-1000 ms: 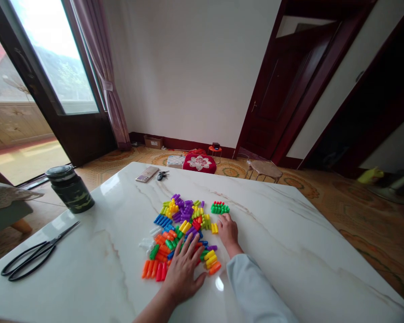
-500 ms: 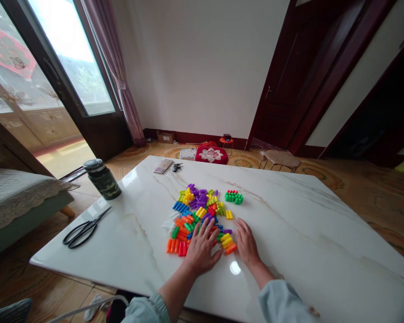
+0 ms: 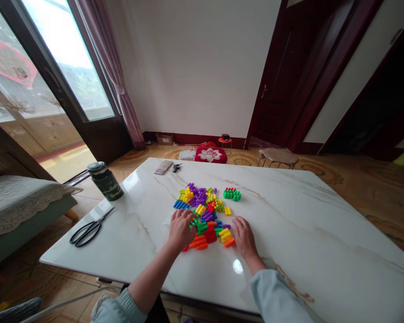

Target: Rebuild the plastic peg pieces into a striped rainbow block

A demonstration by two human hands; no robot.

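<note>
A pile of small coloured plastic pegs (image 3: 199,196) lies on the white marble-look table (image 3: 283,224). My left hand (image 3: 182,229) is at the left edge of the pile, palm down, its fingers bent and slightly apart against the green pegs (image 3: 202,227). Its palm hides some pegs, and a few pale clear pegs (image 3: 167,222) show just left of it. My right hand (image 3: 244,237) rests open on the pile's right side, fingertips close to the yellow pegs (image 3: 225,234). Orange pegs (image 3: 198,242) lie at the near edge.
A cluster of green pegs with red tops (image 3: 232,194) stands apart behind the pile. Black-handled scissors (image 3: 89,231) and a camouflage flask (image 3: 106,181) are at the left. A phone (image 3: 163,167) and keys (image 3: 177,167) lie near the far edge.
My left hand has moved from the middle of the pile to its left edge. Orange and red pegs near the front now lie farther right, closer together. The right hand stays nearly in place.
</note>
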